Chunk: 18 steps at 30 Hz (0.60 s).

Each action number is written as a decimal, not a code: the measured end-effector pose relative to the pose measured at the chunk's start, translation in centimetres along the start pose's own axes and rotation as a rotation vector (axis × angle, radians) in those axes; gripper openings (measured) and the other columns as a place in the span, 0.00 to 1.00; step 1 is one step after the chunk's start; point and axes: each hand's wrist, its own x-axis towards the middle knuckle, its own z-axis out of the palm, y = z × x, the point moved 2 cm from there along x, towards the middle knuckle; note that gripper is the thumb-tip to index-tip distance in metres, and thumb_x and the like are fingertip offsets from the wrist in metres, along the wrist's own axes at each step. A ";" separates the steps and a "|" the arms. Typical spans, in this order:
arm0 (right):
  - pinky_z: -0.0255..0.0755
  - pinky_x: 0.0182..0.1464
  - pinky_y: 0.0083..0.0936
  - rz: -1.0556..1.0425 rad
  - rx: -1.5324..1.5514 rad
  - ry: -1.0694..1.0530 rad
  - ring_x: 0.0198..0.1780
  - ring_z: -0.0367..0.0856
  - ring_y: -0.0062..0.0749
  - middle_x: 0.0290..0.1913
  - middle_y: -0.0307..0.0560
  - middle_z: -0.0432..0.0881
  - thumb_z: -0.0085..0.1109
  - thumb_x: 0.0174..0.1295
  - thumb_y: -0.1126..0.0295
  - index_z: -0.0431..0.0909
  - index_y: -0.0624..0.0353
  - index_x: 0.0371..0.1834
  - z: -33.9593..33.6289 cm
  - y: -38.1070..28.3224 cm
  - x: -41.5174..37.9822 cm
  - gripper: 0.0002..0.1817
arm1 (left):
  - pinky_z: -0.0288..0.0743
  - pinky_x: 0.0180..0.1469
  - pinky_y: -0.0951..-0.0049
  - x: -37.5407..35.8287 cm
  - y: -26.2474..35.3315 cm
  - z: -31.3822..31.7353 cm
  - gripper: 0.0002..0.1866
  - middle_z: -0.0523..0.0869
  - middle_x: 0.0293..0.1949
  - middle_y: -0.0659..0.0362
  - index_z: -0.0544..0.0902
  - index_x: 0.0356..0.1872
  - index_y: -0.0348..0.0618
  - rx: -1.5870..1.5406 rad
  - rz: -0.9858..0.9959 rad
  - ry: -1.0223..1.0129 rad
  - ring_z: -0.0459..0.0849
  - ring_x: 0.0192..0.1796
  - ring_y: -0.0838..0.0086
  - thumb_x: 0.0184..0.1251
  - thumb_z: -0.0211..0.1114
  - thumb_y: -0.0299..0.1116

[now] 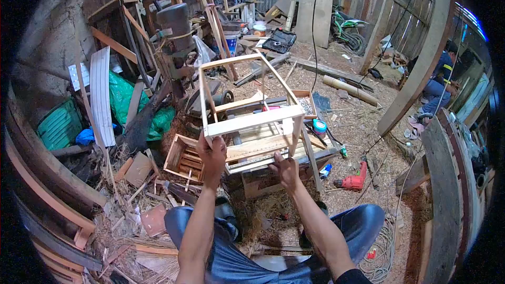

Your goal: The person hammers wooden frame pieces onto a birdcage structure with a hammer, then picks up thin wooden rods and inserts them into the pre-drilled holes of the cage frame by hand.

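Note:
A light wooden frame (255, 120) with legs and rails stands tilted in front of me, over a low worktable with slats. My left hand (212, 156) is closed around its near left corner, below the wide pale rail. At the lower right, my right hand (285, 170) is closed on the frame's bottom edge, close to the right leg. Beneath and behind the frame lie more wood strips, partly hidden by it. A round teal-lidded container (319, 126) sits on the right of the worktable, near a shallow wooden tray (305, 100) of small pieces.
A slatted wooden crate (183, 162) stands left of the worktable. On the shavings-covered ground at right lies a red power drill (353, 178) with its cord. An upright plank (421, 68) rises at right; behind it a person (441, 81) crouches. An open black case (280, 41) lies farther back.

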 end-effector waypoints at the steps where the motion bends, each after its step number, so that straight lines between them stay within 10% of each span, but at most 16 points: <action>1: 0.85 0.39 0.30 0.009 0.051 -0.001 0.43 0.80 0.38 0.46 0.56 0.76 0.65 0.60 0.68 0.64 0.79 0.55 -0.5 0.6 0.2 0.28 | 0.58 0.20 0.83 0.1 -0.2 0.3 0.01 0.70 0.20 0.69 0.73 0.37 0.42 0.039 0.013 0.031 0.66 0.20 0.87 0.69 0.55 0.27; 6: 0.86 0.41 0.29 0.025 0.016 -0.010 0.45 0.81 0.37 0.47 0.54 0.79 0.66 0.59 0.64 0.71 0.73 0.53 -1.8 2.2 1.0 0.26 | 0.59 0.20 0.81 0.5 -2.2 -1.3 0.08 0.71 0.19 0.67 0.75 0.36 0.39 0.229 0.140 -0.032 0.67 0.20 0.86 0.68 0.57 0.34; 11: 0.83 0.41 0.40 0.001 0.088 0.104 0.30 0.73 0.25 0.28 0.34 0.70 0.66 0.58 0.66 0.76 0.59 0.49 -0.9 1.9 -0.2 0.18 | 0.70 0.39 0.67 -1.1 0.1 -1.5 0.15 0.77 0.33 0.58 0.73 0.40 0.36 0.682 0.141 -0.157 0.76 0.37 0.73 0.68 0.61 0.41; 13: 0.85 0.37 0.30 0.014 0.016 0.147 0.33 0.79 0.24 0.33 0.39 0.76 0.62 0.61 0.68 0.77 0.70 0.41 -0.6 0.8 -1.5 0.14 | 0.71 0.45 0.63 -2.3 0.7 -1.1 0.17 0.78 0.37 0.56 0.72 0.43 0.36 0.736 0.069 -0.250 0.76 0.42 0.71 0.68 0.62 0.42; 15: 0.84 0.33 0.28 -0.010 0.057 0.152 0.31 0.80 0.26 0.33 0.40 0.78 0.63 0.61 0.67 0.78 0.71 0.39 -1.0 1.0 -1.7 0.14 | 0.67 0.52 0.61 -6.1 0.2 -2.1 0.19 0.77 0.41 0.53 0.71 0.46 0.35 0.865 0.195 0.074 0.74 0.48 0.69 0.66 0.63 0.40; 18: 0.82 0.27 0.24 0.073 -0.056 0.169 0.28 0.82 0.29 0.31 0.44 0.80 0.65 0.60 0.65 0.78 0.72 0.35 -2.3 1.0 -0.6 0.16 | 0.66 0.56 0.57 -12.8 0.0 0.4 0.15 0.77 0.45 0.49 0.73 0.48 0.36 1.225 0.375 -0.333 0.74 0.53 0.60 0.63 0.59 0.30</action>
